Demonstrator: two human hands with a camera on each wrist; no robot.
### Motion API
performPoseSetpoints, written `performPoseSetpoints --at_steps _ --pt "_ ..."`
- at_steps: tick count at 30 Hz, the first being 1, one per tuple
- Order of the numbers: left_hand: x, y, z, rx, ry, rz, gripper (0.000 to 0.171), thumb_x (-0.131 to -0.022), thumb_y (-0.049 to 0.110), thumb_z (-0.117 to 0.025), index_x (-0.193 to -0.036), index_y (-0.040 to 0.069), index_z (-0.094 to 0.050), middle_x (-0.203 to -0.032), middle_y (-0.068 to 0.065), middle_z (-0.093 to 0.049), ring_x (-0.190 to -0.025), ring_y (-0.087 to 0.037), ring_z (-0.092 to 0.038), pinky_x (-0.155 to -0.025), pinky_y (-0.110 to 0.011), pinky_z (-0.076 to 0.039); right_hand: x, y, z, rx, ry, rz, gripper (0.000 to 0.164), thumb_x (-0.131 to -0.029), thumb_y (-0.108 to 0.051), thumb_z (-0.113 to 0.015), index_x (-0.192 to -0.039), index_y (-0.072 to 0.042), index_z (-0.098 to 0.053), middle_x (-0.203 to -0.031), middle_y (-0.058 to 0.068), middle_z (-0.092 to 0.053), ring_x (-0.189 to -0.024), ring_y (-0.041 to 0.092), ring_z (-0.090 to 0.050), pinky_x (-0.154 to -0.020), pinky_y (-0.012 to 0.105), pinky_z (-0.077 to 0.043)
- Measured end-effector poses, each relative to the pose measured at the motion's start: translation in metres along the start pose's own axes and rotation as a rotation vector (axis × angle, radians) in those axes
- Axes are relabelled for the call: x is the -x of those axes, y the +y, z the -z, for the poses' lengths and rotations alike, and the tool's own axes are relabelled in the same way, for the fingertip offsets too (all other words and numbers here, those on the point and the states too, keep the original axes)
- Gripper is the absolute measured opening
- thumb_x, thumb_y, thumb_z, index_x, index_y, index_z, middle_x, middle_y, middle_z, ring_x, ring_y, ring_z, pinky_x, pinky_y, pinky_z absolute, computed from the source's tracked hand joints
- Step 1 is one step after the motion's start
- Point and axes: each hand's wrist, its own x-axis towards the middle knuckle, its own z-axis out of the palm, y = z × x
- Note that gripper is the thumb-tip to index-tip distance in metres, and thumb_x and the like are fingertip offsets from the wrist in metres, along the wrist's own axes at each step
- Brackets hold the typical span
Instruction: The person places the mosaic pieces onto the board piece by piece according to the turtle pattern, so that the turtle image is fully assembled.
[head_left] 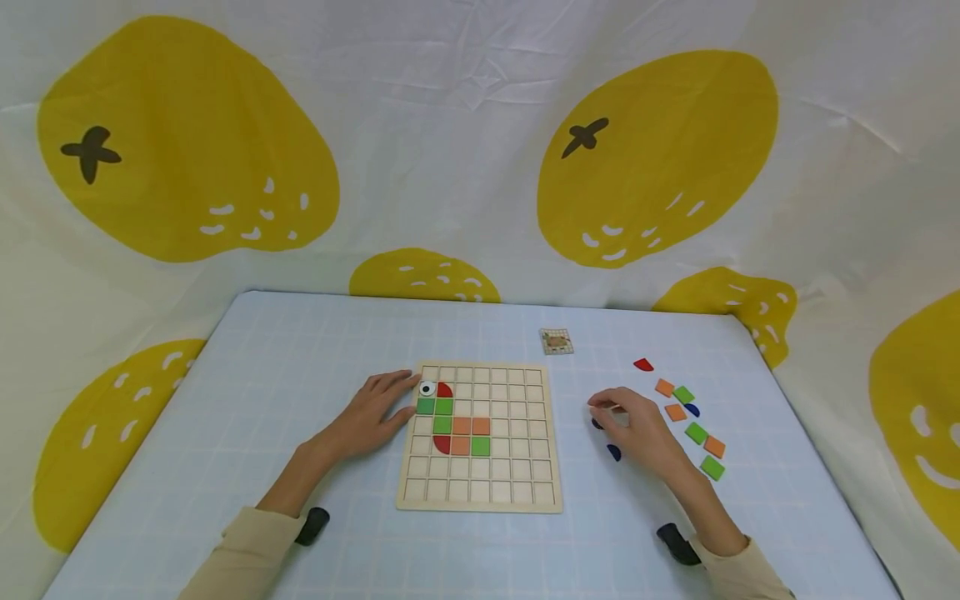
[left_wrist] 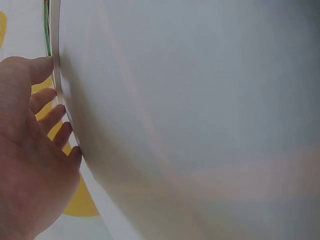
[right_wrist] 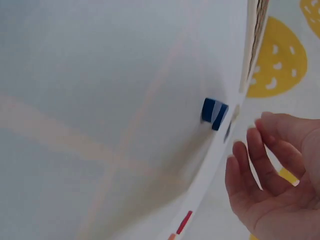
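Note:
My left hand (head_left: 375,417) rests at the left edge of a wooden grid board (head_left: 525,492), its fingers touching the rim. On the board lie an eye piece (head_left: 427,388), a teal square (head_left: 425,406), red quarter-round pieces (head_left: 442,444) and several green (head_left: 444,407) and orange squares (head_left: 481,426). To the board's right, my right hand (head_left: 633,425) hovers with thumb and forefinger close together; no piece shows between them. Below its fingertips is a dark blue piece (head_left: 597,423), partly hidden; another dark blue rounded piece (head_left: 614,452) lies nearer me.
Right of my right hand are loose orange (head_left: 676,412) and green squares (head_left: 696,432), a dark blue piece (head_left: 692,410) and a red piece (head_left: 643,365). A small picture card (head_left: 557,341) lies beyond the board. A fruit-print cloth (head_left: 450,167) hangs behind the table.

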Motion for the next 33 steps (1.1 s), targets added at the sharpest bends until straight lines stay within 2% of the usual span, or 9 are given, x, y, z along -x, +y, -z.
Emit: performPoseSetpoints --at_steps 3,11,13,15,17,19,23,27,33 --pt "0.0 0.001 0.0 0.007 -0.001 0.001 0.057 -0.104 0.027 -0.062 -0.156 0.009 -0.045 -0.159 -0.017 -0.041 -0.144 -0.04 -0.035 -0.115 -0.062 -0.033 0.002 0.007 0.009 0.021 0.018 -0.031 0.017 -0.099 -0.012 -0.07 -0.115 -0.007 -0.072 -0.113 0.009 -0.071 -0.104 0.027 -0.065 -0.092 0.05 -0.057" --pt "-0.001 -0.004 -0.001 0.005 -0.018 0.011 0.057 -0.105 0.031 -0.061 -0.156 0.01 -0.045 -0.16 -0.016 -0.04 -0.145 -0.038 -0.034 -0.116 -0.061 -0.032 0.013 0.034 0.03 0.054 0.098 -0.008 0.018 -0.098 -0.009 -0.071 -0.114 -0.004 -0.072 -0.106 0.009 -0.073 -0.099 0.029 -0.067 -0.089 0.052 -0.057" --pt "-0.001 -0.005 -0.002 0.003 -0.023 0.015 0.058 -0.105 0.031 -0.06 -0.157 0.011 -0.044 -0.16 -0.015 -0.04 -0.145 -0.038 -0.033 -0.116 -0.061 -0.032 0.017 0.04 0.034 0.068 0.119 -0.026 0.019 -0.098 -0.011 -0.071 -0.115 -0.004 -0.073 -0.105 0.008 -0.073 -0.098 0.027 -0.067 -0.088 0.043 -0.059" --pt "-0.002 -0.005 -0.002 -0.002 -0.022 0.013 0.058 -0.105 0.031 -0.06 -0.157 0.011 -0.044 -0.16 -0.015 -0.039 -0.145 -0.038 -0.033 -0.116 -0.061 -0.032 0.021 0.045 0.039 0.077 0.138 -0.042 0.02 -0.098 -0.012 -0.072 -0.116 -0.005 -0.073 -0.104 0.008 -0.072 -0.097 0.027 -0.067 -0.085 0.029 -0.058" --pt "-0.002 -0.005 -0.002 -0.003 -0.02 0.014 0.058 -0.105 0.032 -0.06 -0.157 0.011 -0.044 -0.16 -0.015 -0.039 -0.145 -0.038 -0.033 -0.116 -0.06 -0.032 0.026 0.051 0.043 0.077 0.159 -0.057 0.021 -0.097 -0.011 -0.072 -0.117 -0.004 -0.072 -0.104 0.009 -0.072 -0.096 0.027 -0.066 -0.081 0.015 -0.052" --pt "-0.002 -0.004 -0.001 -0.003 -0.017 0.013 0.058 -0.105 0.031 -0.061 -0.156 0.011 -0.044 -0.16 -0.015 -0.04 -0.145 -0.038 -0.033 -0.116 -0.061 -0.032 0.03 0.056 0.047 0.075 0.177 -0.062 0.022 -0.096 -0.01 -0.073 -0.117 -0.003 -0.072 -0.105 0.012 -0.071 -0.095 0.029 -0.066 -0.078 0.006 -0.046" --pt "-0.001 -0.002 -0.001 0.001 -0.004 0.003 0.057 -0.105 0.03 -0.061 -0.156 0.009 -0.045 -0.159 -0.017 -0.041 -0.144 -0.04 -0.034 -0.115 -0.062 -0.033 0.038 0.067 0.054 0.07 0.184 -0.081 0.023 -0.096 -0.01 -0.073 -0.117 -0.002 -0.071 -0.108 0.015 -0.071 -0.098 0.032 -0.065 -0.078 0.001 -0.042" --pt "0.0 0.0 0.0 -0.002 0.001 -0.003 0.057 -0.105 0.029 -0.06 -0.155 0.009 -0.045 -0.159 -0.017 -0.041 -0.144 -0.039 -0.035 -0.114 -0.062 -0.033 0.044 0.079 0.06 0.064 0.156 -0.12 0.026 -0.097 -0.012 -0.072 -0.12 0.0 -0.07 -0.114 0.019 -0.07 -0.104 0.037 -0.065 -0.078 -0.001 -0.038" --pt "0.0 0.001 0.001 -0.001 0.011 -0.005 0.056 -0.104 0.028 -0.061 -0.155 0.008 -0.046 -0.158 -0.017 -0.042 -0.143 -0.04 -0.035 -0.113 -0.063 -0.034 0.05 0.09 0.068 0.087 0.105 -0.201 0.034 -0.098 -0.019 -0.073 -0.126 0.0 -0.067 -0.123 0.023 -0.066 -0.11 0.04 -0.061 -0.074 0.003 -0.04"
